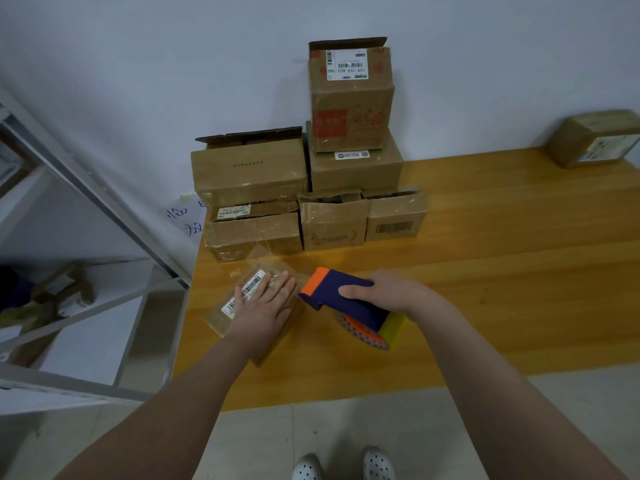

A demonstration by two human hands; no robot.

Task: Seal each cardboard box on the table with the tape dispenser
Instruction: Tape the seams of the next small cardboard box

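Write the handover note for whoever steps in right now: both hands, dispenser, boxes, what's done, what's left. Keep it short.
Left hand: flat, fingers straight, pressing the small box down near the table front left edge.
Right hand: grips the tape dispenser, its orange end at that box's right side.
Done: unclear. I cannot tell whether the small box's seam is finished. The lone box at the back right looks closed.
Left: the stack against the wall. The tall top box and the wide left box have flaps up. Check the others.
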